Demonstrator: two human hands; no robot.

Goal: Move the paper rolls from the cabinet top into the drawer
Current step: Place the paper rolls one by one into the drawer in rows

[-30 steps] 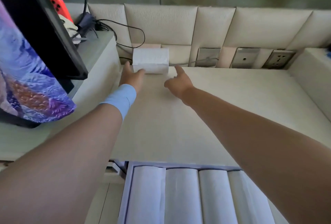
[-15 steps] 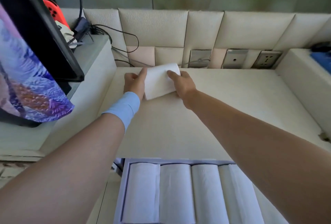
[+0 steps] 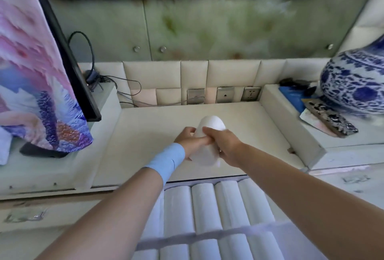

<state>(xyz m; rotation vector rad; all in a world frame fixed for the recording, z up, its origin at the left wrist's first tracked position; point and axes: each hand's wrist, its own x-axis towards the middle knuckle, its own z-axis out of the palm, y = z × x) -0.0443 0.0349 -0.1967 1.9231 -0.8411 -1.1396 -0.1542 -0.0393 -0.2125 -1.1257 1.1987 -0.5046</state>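
A white paper roll [image 3: 209,126] is lifted off the cream cabinet top [image 3: 145,135] and points away from me. Both hands grip it: my left hand [image 3: 190,141], with a light blue wristband, holds its left side, and my right hand [image 3: 225,145] holds its right side. The roll hangs over the front part of the cabinet top, just behind the open drawer [image 3: 187,237]. Inside the drawer several white paper rolls [image 3: 204,207] lie side by side in rows.
A dark screen with a colourful picture [image 3: 41,72] stands on the raised left ledge, cables behind it. A blue-and-white porcelain vase [image 3: 355,81] and a patterned flat object [image 3: 330,117] sit on the right ledge. Wall sockets [image 3: 225,94] line the back panel.
The roll came from the back of the cabinet top toward me, lifted in both hands, and turned end-on. The view has pulled back, showing more of the drawer and the vase.
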